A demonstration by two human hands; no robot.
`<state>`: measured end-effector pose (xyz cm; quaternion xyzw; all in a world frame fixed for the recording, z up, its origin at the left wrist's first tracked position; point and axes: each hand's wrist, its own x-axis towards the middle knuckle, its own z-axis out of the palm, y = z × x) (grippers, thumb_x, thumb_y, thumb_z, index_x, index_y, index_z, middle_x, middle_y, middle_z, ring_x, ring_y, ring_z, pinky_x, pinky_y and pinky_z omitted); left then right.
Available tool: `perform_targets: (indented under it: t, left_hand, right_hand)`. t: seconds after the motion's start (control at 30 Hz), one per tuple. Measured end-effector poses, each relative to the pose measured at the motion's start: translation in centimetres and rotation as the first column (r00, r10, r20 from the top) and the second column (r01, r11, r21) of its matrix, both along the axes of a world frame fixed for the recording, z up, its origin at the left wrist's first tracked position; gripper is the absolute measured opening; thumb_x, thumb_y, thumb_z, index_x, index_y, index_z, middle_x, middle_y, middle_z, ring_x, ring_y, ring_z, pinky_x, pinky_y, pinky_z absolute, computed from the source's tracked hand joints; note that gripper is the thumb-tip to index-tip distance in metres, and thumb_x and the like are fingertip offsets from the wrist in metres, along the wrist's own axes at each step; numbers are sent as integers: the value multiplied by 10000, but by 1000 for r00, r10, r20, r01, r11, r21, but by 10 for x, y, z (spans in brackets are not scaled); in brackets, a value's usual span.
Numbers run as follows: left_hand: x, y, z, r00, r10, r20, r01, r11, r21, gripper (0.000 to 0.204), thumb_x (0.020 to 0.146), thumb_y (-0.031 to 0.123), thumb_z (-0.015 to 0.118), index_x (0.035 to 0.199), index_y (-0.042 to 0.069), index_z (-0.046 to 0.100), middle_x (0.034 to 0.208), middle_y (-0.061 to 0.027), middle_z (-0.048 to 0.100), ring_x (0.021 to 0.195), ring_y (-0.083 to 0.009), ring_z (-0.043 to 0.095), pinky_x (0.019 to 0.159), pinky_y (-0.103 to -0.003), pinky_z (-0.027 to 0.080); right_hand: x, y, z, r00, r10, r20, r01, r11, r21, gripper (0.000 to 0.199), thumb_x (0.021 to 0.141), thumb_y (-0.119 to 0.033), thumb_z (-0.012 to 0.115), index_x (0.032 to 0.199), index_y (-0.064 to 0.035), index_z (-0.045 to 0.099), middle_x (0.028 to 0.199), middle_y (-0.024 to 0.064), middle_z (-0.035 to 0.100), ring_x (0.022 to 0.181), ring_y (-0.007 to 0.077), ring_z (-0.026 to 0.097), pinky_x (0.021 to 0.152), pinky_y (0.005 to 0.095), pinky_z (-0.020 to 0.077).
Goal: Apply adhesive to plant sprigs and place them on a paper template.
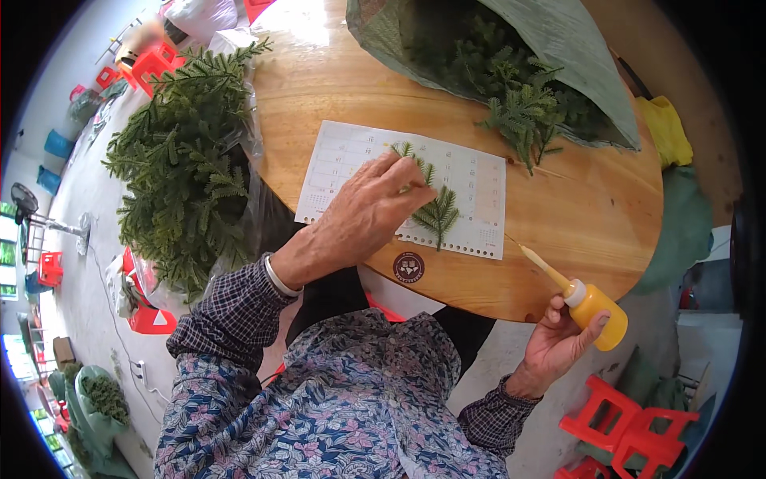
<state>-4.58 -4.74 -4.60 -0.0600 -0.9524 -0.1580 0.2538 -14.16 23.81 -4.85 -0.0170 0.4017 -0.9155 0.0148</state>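
My left hand [371, 199] is over a white calendar sheet [329, 164] on the table, its thumb and fingers pinched together on a green fir sprig [437, 217]. The sprig's needles show past both sides of the fingers; its middle is hidden under them, so I cannot tell whether it is one piece or two. Off the table's near right edge, my right hand [562, 339] is closed around a yellow squeeze bottle [602, 315]. The bottle is tilted, and its long thin nozzle [546, 266] points up and left toward the sheet.
A large heap of fir sprigs [179, 172] stands at the table's left edge. At the back right of the wooden table [574, 211] lies an open green sack [550, 24] with sprigs spilling out. Red stools [622, 423] stand on the floor at the lower right.
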Motion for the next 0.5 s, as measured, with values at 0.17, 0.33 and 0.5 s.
perform_targets:
  t: [0.17,0.33,0.5]
  left_hand:
    - [4,9,1,997,14,-78,-8,998,70,257,802,41,584,1058,33,603,1070,-83,512,942,-244,503,821,-328,453]
    - [-4,14,4,989,46,-138,-22,986,168,209,814,41,573,1020,26,605,1063,-85,508,918,-238,500,804,-324,446]
    - [-20,4,20,992,44,-117,-42,999,22,172,816,40,579,985,26,609,1048,-80,522,904,-224,511,777,-310,453]
  right_hand:
    - [-3,5,-2,1000,-10,9,10,1000,6,496,886,-412,636,1159,-14,522,1037,191,642,662,175,629,482,174,481]
    - [-4,3,-1,1000,-11,10,11,1000,-8,503,886,-413,635,1168,-13,517,1051,195,638,658,177,629,478,175,481]
    - [-3,3,3,1000,-18,17,18,1000,-1,503,888,-411,632,1175,-15,511,1054,198,636,659,178,630,478,176,482]
